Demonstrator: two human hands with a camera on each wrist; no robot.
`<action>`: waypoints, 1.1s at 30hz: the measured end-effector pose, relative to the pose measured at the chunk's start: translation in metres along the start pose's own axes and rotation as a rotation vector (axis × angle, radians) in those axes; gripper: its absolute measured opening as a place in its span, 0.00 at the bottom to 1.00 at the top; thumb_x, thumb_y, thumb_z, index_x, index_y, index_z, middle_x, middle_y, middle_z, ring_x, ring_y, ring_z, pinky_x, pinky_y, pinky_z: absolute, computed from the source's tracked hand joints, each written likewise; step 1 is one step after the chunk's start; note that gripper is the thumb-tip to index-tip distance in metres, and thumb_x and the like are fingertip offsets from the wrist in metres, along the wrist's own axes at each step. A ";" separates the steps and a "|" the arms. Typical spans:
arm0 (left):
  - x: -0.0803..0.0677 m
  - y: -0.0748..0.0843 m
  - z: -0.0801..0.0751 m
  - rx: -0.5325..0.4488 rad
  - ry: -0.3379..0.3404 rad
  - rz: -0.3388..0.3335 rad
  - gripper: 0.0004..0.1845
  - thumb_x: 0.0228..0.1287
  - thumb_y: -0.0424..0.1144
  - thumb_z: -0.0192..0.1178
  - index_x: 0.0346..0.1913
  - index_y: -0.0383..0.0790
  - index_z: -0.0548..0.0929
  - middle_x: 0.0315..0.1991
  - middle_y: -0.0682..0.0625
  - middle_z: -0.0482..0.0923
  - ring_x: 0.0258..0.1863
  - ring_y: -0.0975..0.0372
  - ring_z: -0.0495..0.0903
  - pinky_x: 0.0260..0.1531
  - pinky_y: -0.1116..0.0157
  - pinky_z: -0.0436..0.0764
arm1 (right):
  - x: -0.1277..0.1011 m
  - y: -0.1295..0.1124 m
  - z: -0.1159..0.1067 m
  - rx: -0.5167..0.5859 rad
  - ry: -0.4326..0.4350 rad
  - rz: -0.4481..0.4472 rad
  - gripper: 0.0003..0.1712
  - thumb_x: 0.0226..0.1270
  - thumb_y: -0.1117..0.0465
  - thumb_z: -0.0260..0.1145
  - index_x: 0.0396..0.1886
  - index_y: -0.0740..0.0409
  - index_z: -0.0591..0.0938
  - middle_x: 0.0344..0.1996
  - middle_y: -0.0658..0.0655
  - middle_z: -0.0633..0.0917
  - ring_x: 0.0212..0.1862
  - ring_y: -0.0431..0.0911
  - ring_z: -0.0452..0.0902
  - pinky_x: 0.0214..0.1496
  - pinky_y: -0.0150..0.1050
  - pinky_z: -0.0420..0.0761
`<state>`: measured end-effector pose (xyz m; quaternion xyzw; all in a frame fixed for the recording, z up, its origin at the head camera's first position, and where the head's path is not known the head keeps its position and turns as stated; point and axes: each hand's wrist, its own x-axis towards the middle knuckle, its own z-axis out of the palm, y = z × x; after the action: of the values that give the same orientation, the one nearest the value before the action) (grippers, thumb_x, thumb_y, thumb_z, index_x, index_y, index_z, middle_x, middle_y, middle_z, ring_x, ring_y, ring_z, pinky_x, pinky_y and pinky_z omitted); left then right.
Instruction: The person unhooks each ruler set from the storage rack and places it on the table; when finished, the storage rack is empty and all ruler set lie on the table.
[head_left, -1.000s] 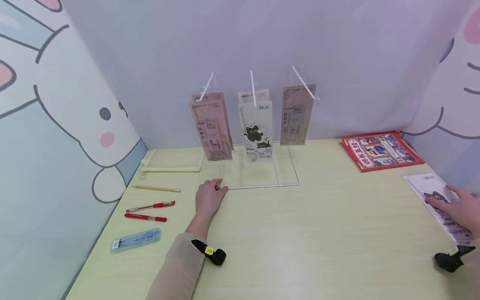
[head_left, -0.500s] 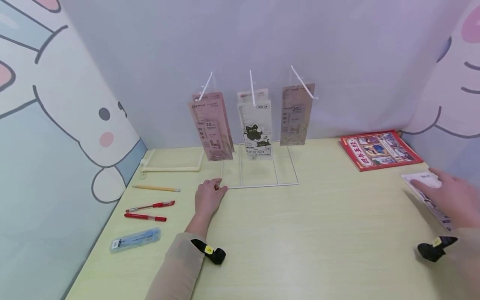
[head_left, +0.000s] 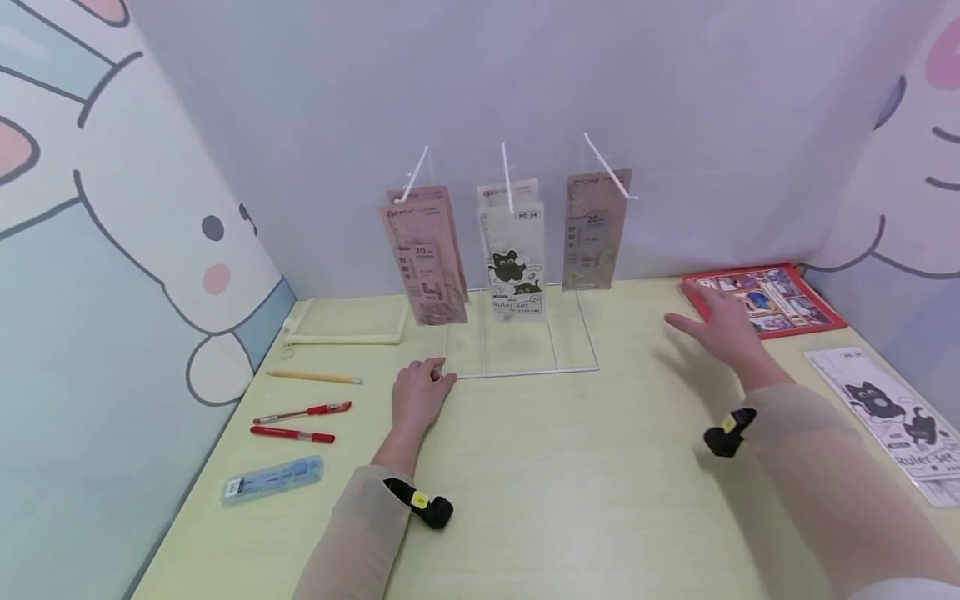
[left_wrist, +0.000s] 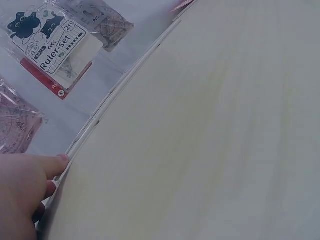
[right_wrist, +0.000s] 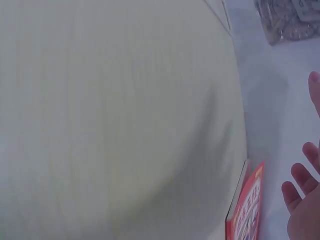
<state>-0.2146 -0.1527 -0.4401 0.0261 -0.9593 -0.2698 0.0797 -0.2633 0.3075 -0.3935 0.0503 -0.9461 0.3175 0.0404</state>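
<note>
Low in the centre of the head view, the left hand rests on the table, fingertips touching the front left corner of the white wire rack. Right of centre, the right hand hovers spread and holding nothing, beside the red book. Bare tabletop lies between the hands.

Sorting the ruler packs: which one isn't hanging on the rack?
The cat-print ruler set lying flat at the table's right edge; the other packs hang from the rack's hooks.
</note>
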 end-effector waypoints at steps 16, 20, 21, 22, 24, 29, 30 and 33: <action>0.002 -0.003 0.002 0.009 0.021 0.017 0.21 0.62 0.50 0.60 0.54 0.44 0.80 0.32 0.52 0.73 0.38 0.52 0.70 0.38 0.57 0.68 | 0.053 -0.100 0.021 0.128 0.069 -0.209 0.44 0.58 0.53 0.70 0.72 0.50 0.60 0.72 0.59 0.50 0.71 0.60 0.44 0.62 0.66 0.51; 0.001 -0.004 0.003 0.015 0.017 0.020 0.21 0.62 0.50 0.60 0.54 0.44 0.80 0.33 0.52 0.74 0.39 0.52 0.71 0.39 0.56 0.68 | 0.057 -0.107 0.020 0.163 0.064 -0.235 0.45 0.56 0.56 0.71 0.72 0.49 0.60 0.73 0.57 0.48 0.71 0.58 0.43 0.62 0.65 0.51; 0.001 -0.004 0.003 0.014 0.018 0.020 0.21 0.62 0.50 0.60 0.54 0.44 0.80 0.33 0.52 0.74 0.39 0.52 0.71 0.39 0.56 0.69 | 0.058 -0.109 0.020 0.173 0.064 -0.225 0.46 0.57 0.55 0.71 0.72 0.48 0.59 0.72 0.58 0.48 0.71 0.59 0.44 0.62 0.66 0.52; 0.001 -0.004 0.002 0.014 0.018 0.021 0.21 0.62 0.50 0.60 0.54 0.43 0.80 0.33 0.52 0.74 0.38 0.52 0.71 0.39 0.56 0.68 | 0.058 -0.110 0.020 0.185 0.066 -0.214 0.46 0.57 0.54 0.71 0.72 0.47 0.59 0.72 0.59 0.48 0.70 0.60 0.46 0.61 0.66 0.54; 0.001 -0.004 0.002 0.011 0.019 0.021 0.21 0.62 0.50 0.60 0.54 0.43 0.80 0.32 0.52 0.74 0.38 0.52 0.71 0.38 0.56 0.68 | 0.059 -0.112 0.019 0.212 0.065 -0.185 0.46 0.57 0.52 0.70 0.73 0.46 0.57 0.71 0.61 0.48 0.68 0.62 0.50 0.60 0.65 0.57; 0.002 -0.005 0.003 0.003 0.023 0.030 0.21 0.62 0.49 0.60 0.54 0.43 0.81 0.31 0.53 0.73 0.37 0.53 0.71 0.37 0.57 0.68 | 0.056 -0.111 0.019 0.301 0.085 -0.142 0.48 0.58 0.49 0.69 0.73 0.44 0.55 0.67 0.61 0.53 0.64 0.61 0.55 0.58 0.61 0.63; 0.002 -0.005 0.003 0.003 0.024 0.032 0.21 0.62 0.49 0.60 0.54 0.43 0.81 0.31 0.53 0.73 0.37 0.53 0.71 0.37 0.57 0.69 | 0.056 -0.110 0.019 0.320 0.095 -0.140 0.47 0.58 0.50 0.69 0.73 0.45 0.56 0.67 0.62 0.55 0.64 0.60 0.56 0.58 0.60 0.63; 0.002 -0.006 0.003 0.003 0.028 0.032 0.20 0.62 0.49 0.60 0.53 0.43 0.81 0.30 0.53 0.73 0.37 0.53 0.72 0.37 0.57 0.69 | 0.051 -0.108 0.015 0.379 0.114 -0.131 0.46 0.58 0.52 0.69 0.73 0.45 0.57 0.65 0.62 0.56 0.64 0.60 0.58 0.60 0.57 0.62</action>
<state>-0.2172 -0.1562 -0.4457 0.0145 -0.9588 -0.2666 0.0975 -0.3017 0.2092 -0.3355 0.1006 -0.8602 0.4889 0.1043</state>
